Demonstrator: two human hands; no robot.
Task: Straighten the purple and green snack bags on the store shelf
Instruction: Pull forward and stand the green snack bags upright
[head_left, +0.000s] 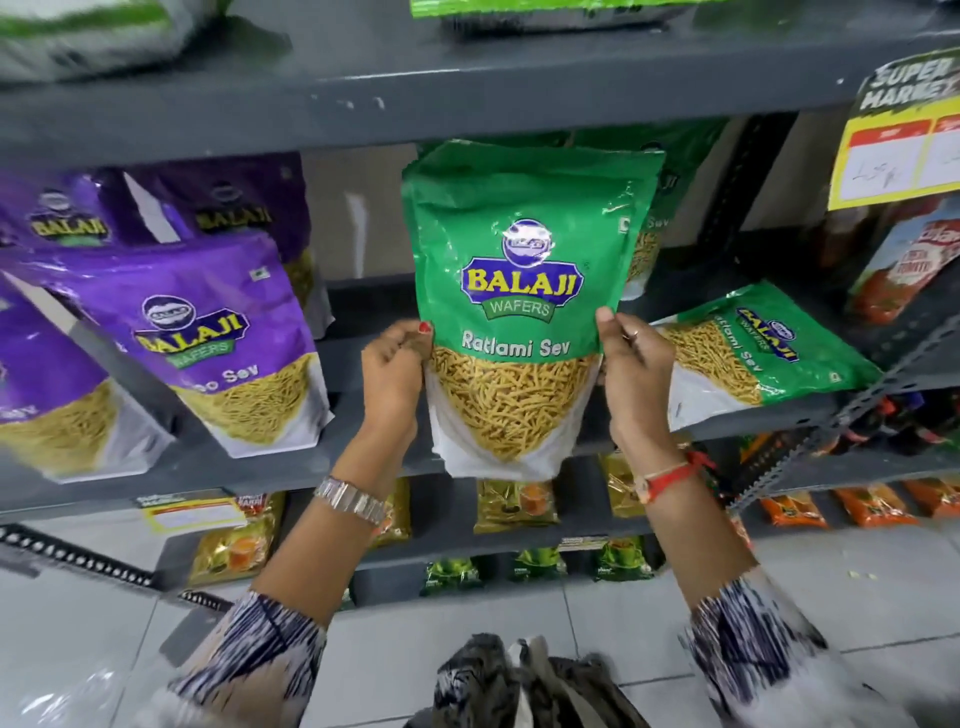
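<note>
Grey metal store shelf before me: my left hand and right hand pinch the upright glossy green Ratlami Sev bag by its side edges, base at the shelf lip. Slick film could slip, toppling onto the fallen green bag beside it.

Green snack bag, marked "Balaji Wafers Ratlami Sev": upright, face forward, raised in front of the shelf edge, gripped at both side edges. Second green bag lies flat on the shelf to its right, top pointing right, print sideways. Further green bags stand behind the raised one, mostly hidden. Purple snack bags, same brand, stand on the left of the same shelf in rows, the front ones tilted with their tops leaning left.
</note>
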